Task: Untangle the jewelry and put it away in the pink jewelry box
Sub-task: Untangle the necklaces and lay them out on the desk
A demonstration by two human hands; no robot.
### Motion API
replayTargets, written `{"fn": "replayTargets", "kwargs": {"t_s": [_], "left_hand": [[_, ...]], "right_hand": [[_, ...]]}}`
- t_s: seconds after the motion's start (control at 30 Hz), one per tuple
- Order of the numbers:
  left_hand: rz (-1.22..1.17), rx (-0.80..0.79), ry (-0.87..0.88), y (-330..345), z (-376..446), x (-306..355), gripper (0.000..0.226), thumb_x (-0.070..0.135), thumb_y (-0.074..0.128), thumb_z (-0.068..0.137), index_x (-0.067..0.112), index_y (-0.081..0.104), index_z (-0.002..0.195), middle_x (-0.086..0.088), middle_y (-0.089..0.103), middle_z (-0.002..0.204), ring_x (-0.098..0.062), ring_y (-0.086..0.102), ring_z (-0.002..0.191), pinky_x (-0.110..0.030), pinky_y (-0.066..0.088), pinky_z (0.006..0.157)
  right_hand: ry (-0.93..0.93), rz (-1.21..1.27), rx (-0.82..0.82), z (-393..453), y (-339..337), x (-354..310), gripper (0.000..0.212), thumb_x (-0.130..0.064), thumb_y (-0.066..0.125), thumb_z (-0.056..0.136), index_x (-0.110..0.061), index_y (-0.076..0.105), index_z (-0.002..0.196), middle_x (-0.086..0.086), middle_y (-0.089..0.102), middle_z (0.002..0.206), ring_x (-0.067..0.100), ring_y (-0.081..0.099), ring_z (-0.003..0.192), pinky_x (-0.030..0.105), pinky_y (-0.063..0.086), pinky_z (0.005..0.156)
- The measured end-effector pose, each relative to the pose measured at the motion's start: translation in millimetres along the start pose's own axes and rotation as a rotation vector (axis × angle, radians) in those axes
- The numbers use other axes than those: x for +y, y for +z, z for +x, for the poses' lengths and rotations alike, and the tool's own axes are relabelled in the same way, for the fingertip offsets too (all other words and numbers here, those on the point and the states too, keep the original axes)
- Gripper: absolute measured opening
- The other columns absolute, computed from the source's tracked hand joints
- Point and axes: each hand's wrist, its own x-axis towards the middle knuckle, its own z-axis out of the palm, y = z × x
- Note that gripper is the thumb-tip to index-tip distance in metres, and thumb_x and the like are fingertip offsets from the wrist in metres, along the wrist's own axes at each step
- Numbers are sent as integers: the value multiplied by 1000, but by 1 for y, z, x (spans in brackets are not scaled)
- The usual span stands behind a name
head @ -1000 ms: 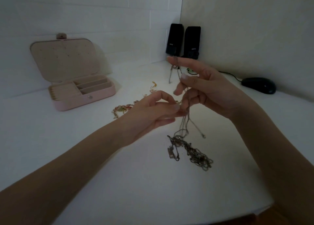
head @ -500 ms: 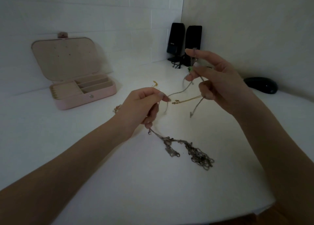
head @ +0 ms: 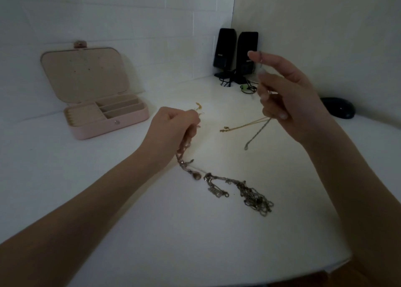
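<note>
White surface (head: 108, 200) in a dim corner is carrying the open pink jewelry box (head: 108, 121) far left. The left hand (head: 171, 130) is clenching the tangled chains (head: 249, 193); the right hand (head: 288, 100) is pinching two freed strands (head: 258, 130). Light, limp and snag-prone, they are best taken near the clasps.

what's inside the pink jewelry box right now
The pink jewelry box stands open. Its long divided slots and ring-roll section look bare, with no jewelry visible. The near wall hides the slot floors, so something small could lie there unseen.
</note>
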Motion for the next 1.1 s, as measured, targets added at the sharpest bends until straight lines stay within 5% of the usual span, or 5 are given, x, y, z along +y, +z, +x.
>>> {"fn": "replayTargets", "kwargs": {"t_s": [0.27,0.4,0.7,0.93,1.1], "left_hand": [[689,-63,497,3,-6,-14,39,43,50,77,12,71,65,3,62,68,-11,60,62,-30,49,59],[314,-219,153,19,-12,-9,18,29,63,86,21,71,100,11,70,97,5,63,87,-6,47,74],[-424,-452,-230,25,-15,3,22,9,44,95,3,65,96,-15,73,89,-26,72,86,-31,59,74],[-769,-400,-249,14,-9,16,28,-1,38,94,10,58,110,-15,73,89,-19,72,80,-26,58,66],[-876,-182,-145,6,-2,16,25,-1,36,96,7,54,111,-14,73,92,-22,71,91,-27,58,72]], "right_hand": [[8,51,-146,-4,12,0,31,-15,46,97,-25,57,124,0,47,57,9,31,36,19,27,38],[2,112,-240,-5,16,2,34,-16,44,96,-26,53,127,0,47,59,9,36,37,21,26,40],[75,-133,-153,-3,17,11,23,-19,49,96,-23,61,116,-1,67,76,13,66,69,21,46,46],[253,-526,-221,-4,13,11,37,-44,47,93,-13,62,80,2,66,62,20,60,46,24,47,46],[341,-399,-577,-8,20,8,24,-32,57,84,-18,64,102,7,71,84,22,67,64,26,49,49]]}}
